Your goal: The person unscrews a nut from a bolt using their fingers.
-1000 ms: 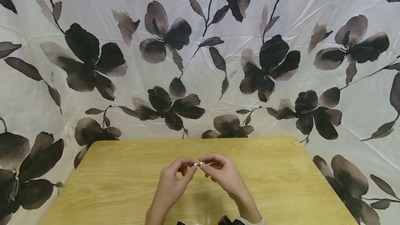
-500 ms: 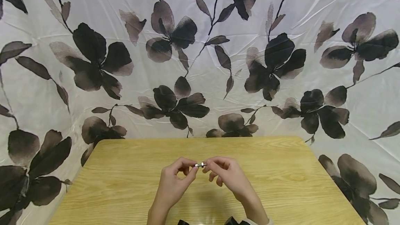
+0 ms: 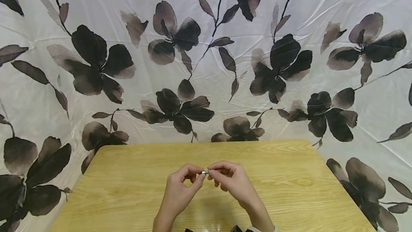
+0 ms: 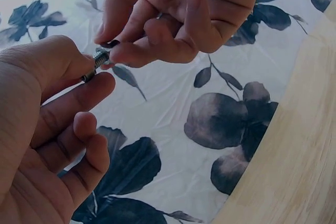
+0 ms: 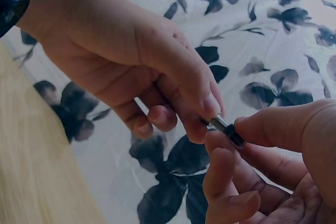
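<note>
A small metal bolt (image 3: 205,172) is held level between both hands above the table. My left hand (image 3: 181,189) pinches its head end between thumb and index finger, the other fingers curled loosely below. At the opposite end, the thumb and index finger of my right hand (image 3: 234,182) close around the nut (image 4: 101,53), largely hiding it. Threads show between the two sets of fingertips in the left wrist view. From the right wrist view, the bolt (image 5: 224,128) slants down toward the left hand's fingertips.
A light wood-grain table (image 3: 128,174) lies under the hands. Behind and beside it hangs a white cloth (image 3: 225,85) printed with dark flowers. A black wrist device (image 5: 11,3) sits on the right wrist.
Half a second ago the right fingertips stood farther right and the nut showed plainly. They have since moved in to the left, over it. The left hand keeps its pinch.
</note>
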Tool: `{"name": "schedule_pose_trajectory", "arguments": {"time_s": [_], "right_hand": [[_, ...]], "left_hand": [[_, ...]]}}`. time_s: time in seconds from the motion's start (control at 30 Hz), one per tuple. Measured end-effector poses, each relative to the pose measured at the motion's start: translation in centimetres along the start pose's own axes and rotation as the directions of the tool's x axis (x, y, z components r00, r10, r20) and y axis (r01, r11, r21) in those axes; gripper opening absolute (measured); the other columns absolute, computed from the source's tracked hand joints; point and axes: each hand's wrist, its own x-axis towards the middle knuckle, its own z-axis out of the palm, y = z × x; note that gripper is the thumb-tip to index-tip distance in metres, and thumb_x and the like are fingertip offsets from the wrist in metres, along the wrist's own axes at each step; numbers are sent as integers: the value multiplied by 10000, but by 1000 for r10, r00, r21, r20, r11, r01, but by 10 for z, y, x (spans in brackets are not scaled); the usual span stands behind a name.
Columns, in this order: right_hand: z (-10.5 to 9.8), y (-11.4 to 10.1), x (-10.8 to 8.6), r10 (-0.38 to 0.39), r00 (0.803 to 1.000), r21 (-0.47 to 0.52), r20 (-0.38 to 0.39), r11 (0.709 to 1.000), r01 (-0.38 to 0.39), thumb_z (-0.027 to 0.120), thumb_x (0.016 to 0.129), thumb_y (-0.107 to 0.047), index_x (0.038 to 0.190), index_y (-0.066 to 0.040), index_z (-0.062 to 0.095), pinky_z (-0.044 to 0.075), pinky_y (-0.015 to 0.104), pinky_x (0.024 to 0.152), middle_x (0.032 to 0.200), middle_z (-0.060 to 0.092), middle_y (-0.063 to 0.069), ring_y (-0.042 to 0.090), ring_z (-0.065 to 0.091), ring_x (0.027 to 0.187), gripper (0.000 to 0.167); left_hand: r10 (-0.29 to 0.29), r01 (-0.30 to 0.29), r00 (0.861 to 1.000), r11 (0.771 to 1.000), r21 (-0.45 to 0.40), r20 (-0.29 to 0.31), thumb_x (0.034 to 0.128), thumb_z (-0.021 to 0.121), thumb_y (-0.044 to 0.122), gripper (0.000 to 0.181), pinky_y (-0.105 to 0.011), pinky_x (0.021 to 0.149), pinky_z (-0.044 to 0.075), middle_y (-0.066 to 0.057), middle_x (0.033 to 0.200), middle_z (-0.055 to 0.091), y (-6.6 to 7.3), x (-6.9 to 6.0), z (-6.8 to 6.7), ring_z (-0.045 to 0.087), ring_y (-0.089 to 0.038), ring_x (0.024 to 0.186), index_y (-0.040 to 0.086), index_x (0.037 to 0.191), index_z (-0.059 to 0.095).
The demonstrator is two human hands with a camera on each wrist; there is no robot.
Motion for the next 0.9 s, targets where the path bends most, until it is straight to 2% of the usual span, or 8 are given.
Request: {"name": "schedule_pose_trajectory", "arguments": {"time_s": [0.13, 0.33, 0.5, 0.6, 0.7, 0.8, 0.9], "right_hand": [[0, 4, -2, -22, 1000, -10, 12, 1000, 23, 697, 993, -182, 1179, 29, 700, 412, 214, 547, 908, 702, 9, 79, 597, 671, 280], [1, 2, 0, -73, 997, -27, 24, 997, 74, 700, 986, -155, 1179, -19, 709, 424, 205, 549, 993, 686, 168, 76, 618, 684, 236], [1, 3, -1, -102, 995, -16, 23, 995, 103, 701, 980, -130, 1156, -28, 723, 422, 199, 548, 978, 690, 132, 69, 601, 662, 204], [1, 4, -2, -154, 987, 2, 34, 988, 154, 676, 985, -84, 1127, -3, 728, 430, 233, 556, 1044, 700, 103, 69, 572, 677, 171], [0, 4, -3, -191, 981, 26, 35, 981, 191, 651, 998, -68, 1134, 44, 719, 452, 255, 594, 1165, 699, 160, 76, 576, 748, 189], [-2, 1, -2, -166, 986, 44, 9, 985, 165, 649, 1012, -111, 1199, 40, 701, 465, 242, 624, 1202, 687, 217, 93, 604, 805, 246], [-6, -1, -2, -88, 996, 36, -5, 995, 88, 657, 1019, -177, 1286, -11, 669, 444, 217, 601, 1186, 698, 189, 111, 610, 777, 314]], "left_hand": [[-9, 9, 1000, 1000, -9, -5, 910, 783, 68, 160, -254, 619, 510, 72, 812, 699, 0, -3, 1, 558, -60, 673, 211, 977, 752], [3, -3, 1000, 1000, 1, -11, 912, 780, 65, 157, -272, 615, 518, 71, 800, 689, -3, -1, -1, 572, -64, 677, 202, 981, 749], [6, -6, 1000, 1000, -4, -1, 921, 770, 66, 150, -273, 623, 528, 62, 839, 714, -3, -2, -2, 577, -63, 680, 198, 988, 746], [1, -1, 1000, 1000, -9, 3, 918, 773, 64, 156, -271, 630, 535, 58, 846, 721, -2, -2, -2, 576, -62, 677, 201, 987, 746], [-9, 9, 1000, 1000, -5, 4, 911, 779, 64, 160, -281, 624, 537, 60, 844, 721, -1, -1, -1, 574, -60, 677, 205, 980, 746], [-15, 15, 1000, 1000, 6, 2, 907, 785, 70, 159, -280, 606, 523, 72, 830, 711, 0, -1, 0, 569, -53, 676, 208, 974, 746], [-18, 18, 1000, 1000, 12, -4, 899, 790, 65, 168, -269, 593, 510, 84, 824, 709, 0, -1, 0, 569, -50, 674, 214, 963, 746]]}}
